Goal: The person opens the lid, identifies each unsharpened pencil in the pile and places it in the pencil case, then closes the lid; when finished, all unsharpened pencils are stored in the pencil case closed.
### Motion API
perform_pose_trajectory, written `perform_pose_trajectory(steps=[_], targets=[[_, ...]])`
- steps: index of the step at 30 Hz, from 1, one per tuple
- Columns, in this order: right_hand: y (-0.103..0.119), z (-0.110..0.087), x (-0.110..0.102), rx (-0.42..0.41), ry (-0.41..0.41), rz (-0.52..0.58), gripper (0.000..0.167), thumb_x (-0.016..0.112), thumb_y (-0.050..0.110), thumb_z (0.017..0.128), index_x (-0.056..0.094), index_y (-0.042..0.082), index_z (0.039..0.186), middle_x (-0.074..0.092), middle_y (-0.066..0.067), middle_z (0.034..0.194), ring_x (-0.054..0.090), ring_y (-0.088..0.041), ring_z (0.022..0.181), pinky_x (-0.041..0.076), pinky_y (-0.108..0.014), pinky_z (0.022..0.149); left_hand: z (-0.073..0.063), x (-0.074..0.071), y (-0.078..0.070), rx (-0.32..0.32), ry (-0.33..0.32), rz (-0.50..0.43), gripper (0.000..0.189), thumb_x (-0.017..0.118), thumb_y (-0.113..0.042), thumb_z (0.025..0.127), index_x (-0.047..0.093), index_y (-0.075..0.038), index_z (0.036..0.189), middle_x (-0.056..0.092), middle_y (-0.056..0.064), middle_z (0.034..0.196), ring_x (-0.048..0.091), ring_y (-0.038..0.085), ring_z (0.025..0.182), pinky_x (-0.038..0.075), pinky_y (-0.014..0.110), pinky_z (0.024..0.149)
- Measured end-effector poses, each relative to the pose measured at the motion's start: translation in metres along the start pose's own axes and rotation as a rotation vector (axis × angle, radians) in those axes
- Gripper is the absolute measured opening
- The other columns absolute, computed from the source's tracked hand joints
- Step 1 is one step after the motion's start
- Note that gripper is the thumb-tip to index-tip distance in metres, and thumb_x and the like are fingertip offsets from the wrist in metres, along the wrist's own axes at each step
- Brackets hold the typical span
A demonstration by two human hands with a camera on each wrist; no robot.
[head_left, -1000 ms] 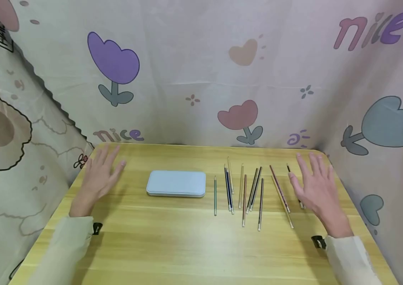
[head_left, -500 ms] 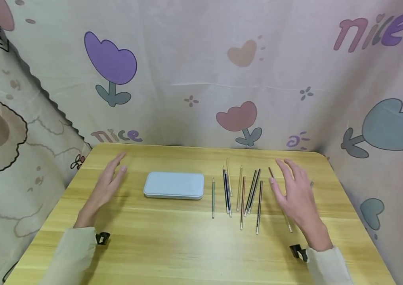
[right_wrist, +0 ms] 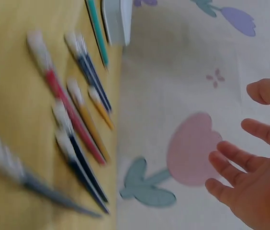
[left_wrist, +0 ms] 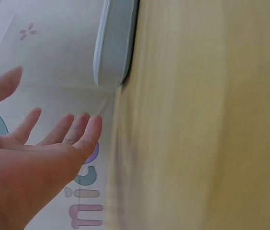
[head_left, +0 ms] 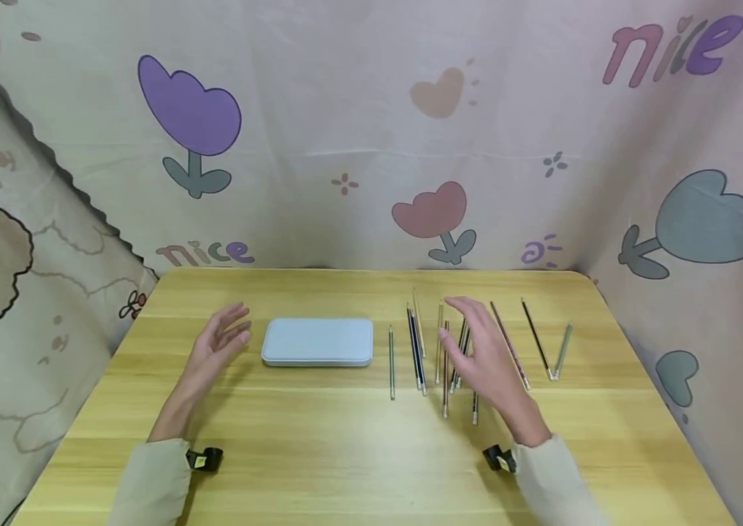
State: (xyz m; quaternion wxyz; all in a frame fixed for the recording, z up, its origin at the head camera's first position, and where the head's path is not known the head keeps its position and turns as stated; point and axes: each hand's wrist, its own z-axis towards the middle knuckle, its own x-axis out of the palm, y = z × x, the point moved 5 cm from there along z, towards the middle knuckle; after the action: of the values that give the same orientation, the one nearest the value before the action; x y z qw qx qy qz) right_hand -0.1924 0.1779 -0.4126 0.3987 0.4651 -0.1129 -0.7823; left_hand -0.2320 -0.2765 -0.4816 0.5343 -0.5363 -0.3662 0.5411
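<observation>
A flat pale blue case [head_left: 317, 342] lies closed on the wooden table, left of several loose pencils. My left hand [head_left: 216, 347] hovers just left of the case, fingers loosely bent and holding nothing; the left wrist view shows its palm and the case's edge [left_wrist: 116, 43]. Over the pencils is my right hand [head_left: 486, 358], thumb and fingers spread apart around nothing. It hides parts of several dark pencils. A green pencil [head_left: 391, 363] lies nearest the case, and a red pencil [head_left: 446, 372] lies left of my right hand. Whitish ends point toward me.
To the right of my right hand lie a dark red pencil [head_left: 511, 347], a black pencil [head_left: 535, 337] and a grey-green pencil [head_left: 564, 352]. A patterned cloth [head_left: 305, 109] hangs behind the table [head_left: 318, 453] and along both sides.
My right hand has moved left from the table's right side to above the middle pencils, uncovering the rightmost ones. My left hand has shifted right toward the case, its fingers bending.
</observation>
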Motion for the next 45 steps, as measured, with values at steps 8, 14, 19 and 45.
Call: perform_pose_trajectory(steps=[8,14,19,45], targets=[[0.013,0.008,0.042,-0.013,0.028,0.147,0.051,0.068,0.018,0.099,0.052,0.006,0.146,0.052,-0.013,0.147,0.048,-0.032,0.137,0.041,-0.056,0.114,-0.004,0.007,0.01,-0.03,0.071,-0.026,0.057,0.059,-0.01,0.105,0.036,0.002,0.155,0.037,0.032,0.155,0.042,0.043,0.14,0.05,0.02,0.103],[0.021,0.01,0.071,0.021,0.088,0.201,0.051,0.069,0.019,0.098,0.053,0.01,0.146,0.053,-0.011,0.146,0.049,-0.027,0.136,0.041,-0.051,0.116,-0.005,0.009,0.02,-0.077,0.104,-0.031,0.06,0.067,-0.006,0.1,0.04,0.004,0.153,0.043,0.029,0.153,0.046,0.041,0.138,0.052,0.02,0.101],[0.029,0.013,0.095,0.011,0.132,0.226,0.051,0.07,0.02,0.098,0.054,0.006,0.144,0.055,-0.011,0.143,0.053,-0.028,0.13,0.045,-0.048,0.112,-0.001,0.011,0.025,-0.093,0.127,-0.036,0.068,0.073,0.001,0.093,0.04,0.007,0.152,0.044,0.029,0.152,0.049,0.034,0.135,0.054,0.024,0.1],[0.065,0.027,0.182,-0.156,0.343,0.122,0.022,0.082,0.017,0.09,0.073,0.011,0.109,0.062,-0.01,0.137,0.053,-0.026,0.128,0.051,-0.042,0.106,0.008,0.03,0.025,-0.106,0.155,0.144,0.093,0.08,0.01,0.08,0.03,0.005,0.157,0.045,0.032,0.147,0.054,0.044,0.121,0.053,0.021,0.095]])
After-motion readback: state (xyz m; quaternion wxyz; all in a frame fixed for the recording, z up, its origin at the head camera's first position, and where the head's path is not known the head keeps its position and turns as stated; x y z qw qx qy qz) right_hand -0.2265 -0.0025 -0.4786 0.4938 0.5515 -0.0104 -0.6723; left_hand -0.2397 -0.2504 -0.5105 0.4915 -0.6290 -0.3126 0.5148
